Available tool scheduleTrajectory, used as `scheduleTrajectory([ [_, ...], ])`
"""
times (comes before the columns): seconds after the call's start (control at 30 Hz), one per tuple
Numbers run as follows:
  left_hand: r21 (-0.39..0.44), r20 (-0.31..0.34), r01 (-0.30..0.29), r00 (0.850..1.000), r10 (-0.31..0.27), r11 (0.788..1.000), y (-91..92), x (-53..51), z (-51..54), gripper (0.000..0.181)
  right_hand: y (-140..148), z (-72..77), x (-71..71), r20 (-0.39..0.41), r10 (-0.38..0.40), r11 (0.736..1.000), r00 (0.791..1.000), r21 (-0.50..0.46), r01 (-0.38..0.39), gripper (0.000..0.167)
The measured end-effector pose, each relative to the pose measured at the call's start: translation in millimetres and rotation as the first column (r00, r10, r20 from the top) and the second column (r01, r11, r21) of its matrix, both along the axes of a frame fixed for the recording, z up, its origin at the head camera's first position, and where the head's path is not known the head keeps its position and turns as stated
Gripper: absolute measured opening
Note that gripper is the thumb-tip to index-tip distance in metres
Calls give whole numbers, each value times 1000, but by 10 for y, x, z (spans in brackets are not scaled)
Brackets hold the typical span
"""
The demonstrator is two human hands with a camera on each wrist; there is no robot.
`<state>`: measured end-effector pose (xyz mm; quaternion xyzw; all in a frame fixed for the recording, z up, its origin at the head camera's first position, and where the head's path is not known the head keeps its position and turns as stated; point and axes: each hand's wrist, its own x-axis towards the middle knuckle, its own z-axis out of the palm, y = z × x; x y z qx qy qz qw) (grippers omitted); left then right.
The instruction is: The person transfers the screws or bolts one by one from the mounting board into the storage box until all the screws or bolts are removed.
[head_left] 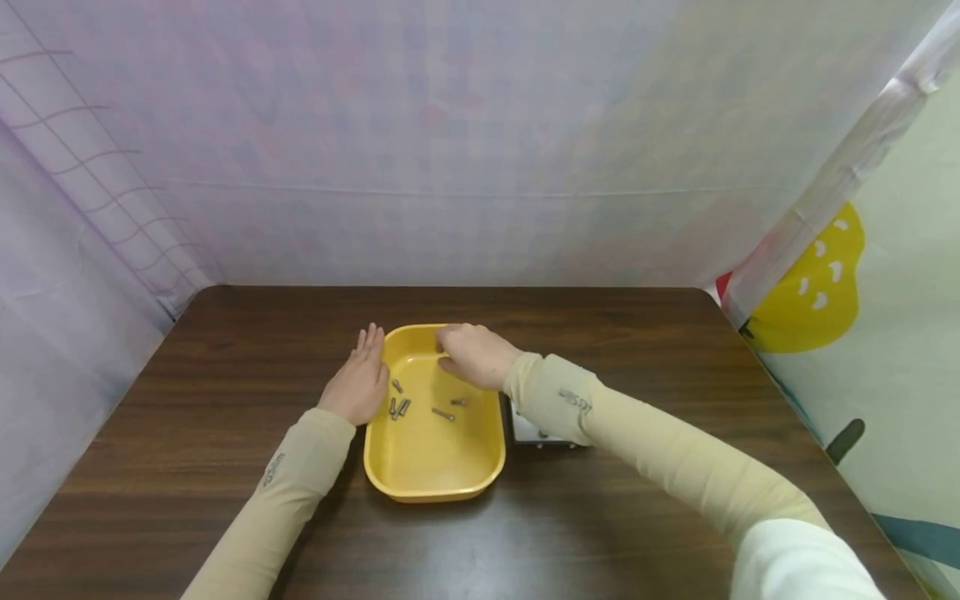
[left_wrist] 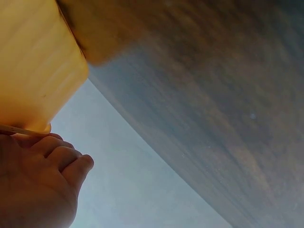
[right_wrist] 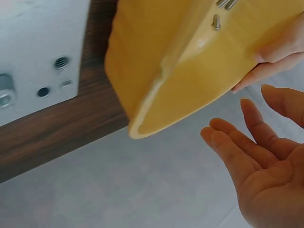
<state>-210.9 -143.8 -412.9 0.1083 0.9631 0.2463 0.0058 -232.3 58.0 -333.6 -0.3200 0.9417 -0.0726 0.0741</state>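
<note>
A yellow plastic tray [head_left: 435, 467] sits on the table, with several small metal screws [head_left: 442, 413] scattered on its floor. My left hand [head_left: 358, 387] holds the tray's left rim, its thumb inside the wall and its fingers along the outside. Over the far right corner of the tray is my right hand [head_left: 476, 354]. In the right wrist view this right hand [right_wrist: 259, 161] has loosely bent fingers spread apart, with nothing between them. That view also shows a socket-like screw [right_wrist: 217, 22] lying in the tray.
Just right of the tray, partly under my right forearm, lies a silver metal plate [head_left: 528, 429] with threaded holes and a bolt head [right_wrist: 5, 92]. The brown wooden table [head_left: 637, 517] meets a pale curtain [head_left: 450, 233] behind it.
</note>
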Motion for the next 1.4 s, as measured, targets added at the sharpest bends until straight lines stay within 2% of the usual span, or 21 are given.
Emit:
scheduleTrajectory([
  [0.27, 1, 10, -3, 1000, 3, 1000, 2, -3, -4, 57, 227, 14, -46, 36, -76, 997, 996, -21, 77, 26],
  [0.53, -2, 11, -9, 1000, 9, 1000, 4, 5, -13, 57, 482, 13, -87, 20, -106, 991, 994, -81, 107, 24],
  [0.7, -4, 3, -8, 1000, 8, 1000, 0, 12, -16, 57, 700, 9, -76, 18, -132, 985, 991, -110, 133, 19],
  [0.83, -1, -7, -1, 1000, 1, 1000, -4, 1, -17, 57, 899, -24, -52, 28, -154, 983, 988, -97, 156, 18],
  [1.13, 3, -3, -3, 1000, 3, 1000, 1, -9, -15, 57, 1295, -157, 112, 57, -191, 980, 980, -44, 194, 15],
  [1.27, 4, 16, -3, 1000, 3, 1000, 0, 5, -10, 58, 1408, -207, 239, 76, -191, 978, 979, -70, 196, 14],
  [1.4, 9, 12, -6, 1000, 6, 1000, -1, 9, 1, 58, 1503, -235, 326, 53, -182, 977, 982, -105, 187, 11],
])
